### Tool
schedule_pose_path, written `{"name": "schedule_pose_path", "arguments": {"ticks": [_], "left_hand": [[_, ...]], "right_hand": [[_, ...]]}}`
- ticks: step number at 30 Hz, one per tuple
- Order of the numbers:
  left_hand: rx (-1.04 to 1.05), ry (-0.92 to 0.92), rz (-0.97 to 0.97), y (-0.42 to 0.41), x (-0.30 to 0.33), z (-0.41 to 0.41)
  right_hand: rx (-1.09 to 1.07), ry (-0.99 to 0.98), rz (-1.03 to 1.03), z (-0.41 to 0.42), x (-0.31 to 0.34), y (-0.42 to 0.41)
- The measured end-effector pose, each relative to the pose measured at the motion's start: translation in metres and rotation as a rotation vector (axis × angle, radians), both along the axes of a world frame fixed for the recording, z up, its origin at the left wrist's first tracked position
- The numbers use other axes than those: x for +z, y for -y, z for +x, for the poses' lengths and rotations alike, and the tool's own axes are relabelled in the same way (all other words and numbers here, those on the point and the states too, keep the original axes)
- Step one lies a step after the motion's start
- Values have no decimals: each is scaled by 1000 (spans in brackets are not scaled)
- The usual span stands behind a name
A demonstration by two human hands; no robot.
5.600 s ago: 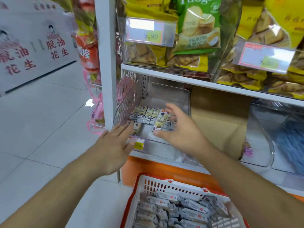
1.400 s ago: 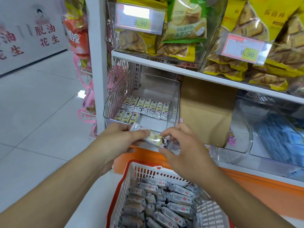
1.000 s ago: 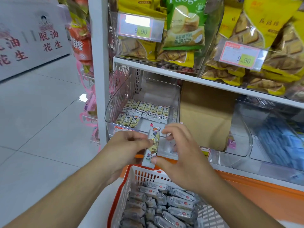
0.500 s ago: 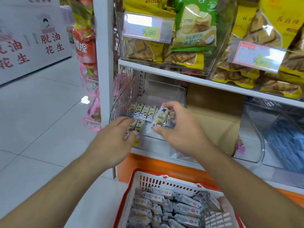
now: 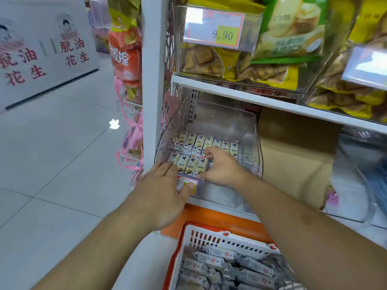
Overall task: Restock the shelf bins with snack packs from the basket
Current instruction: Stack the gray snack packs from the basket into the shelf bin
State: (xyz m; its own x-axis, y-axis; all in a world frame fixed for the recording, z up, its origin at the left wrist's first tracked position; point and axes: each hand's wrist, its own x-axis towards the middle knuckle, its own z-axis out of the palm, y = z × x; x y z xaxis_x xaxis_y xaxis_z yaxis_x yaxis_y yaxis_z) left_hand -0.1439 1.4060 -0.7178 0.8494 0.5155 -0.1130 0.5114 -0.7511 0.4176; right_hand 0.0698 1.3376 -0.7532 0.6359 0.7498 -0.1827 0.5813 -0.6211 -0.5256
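Note:
A clear plastic shelf bin [image 5: 252, 130] on the lower shelf holds two rows of small cream-and-grey snack packs [image 5: 199, 141]. My right hand [image 5: 224, 166] reaches into the bin. Its thumb and fingers pinch the rightmost snack pack [image 5: 202, 165] of the front row, which lies in line with its neighbours. My left hand [image 5: 165, 189] lies with straight fingers on the bin's front lip, its thumb over the price tag [image 5: 184, 182]. Below, a red and white basket [image 5: 209, 235] holds several silver-wrapped snack packs [image 5: 230, 266].
A white shelf post [image 5: 152, 80] stands left of the bin, with hanging snack bags [image 5: 125, 55] beyond it. A brown cardboard box [image 5: 293, 155] sits to the bin's right. Above, clear bins hold yellow and green biscuit bags [image 5: 289, 38]. Grey tiled floor [image 5: 52, 164] spreads left.
My right hand has lowered the snack pack from above the bin into the front row. My left hand has slid forward onto the bin's front lip and price tag.

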Motion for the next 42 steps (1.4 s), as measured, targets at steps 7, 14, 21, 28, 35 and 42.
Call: {"name": "schedule_pose_path", "arguments": {"ticks": [7,14,21,28,35,42], "left_hand": [[-1,4,15,-1,-3,3],[4,57,32,6,0,1],[-24,190,-10,22,16,-21],[-80,-27,-71,64,-40,-31],[6,-331,-301,108,-168,-49],[120,-292,-421,120,-213,-51]], "right_hand": [[25,-3,-73,2,-4,-5],[21,7,-16,-6,16,11],[152,143,280,-58,66,87],[147,-87,117,-92,-4,193],[106,-267,-295,-91,-139,251],[209,-303,-378,-107,-190,249]]}}
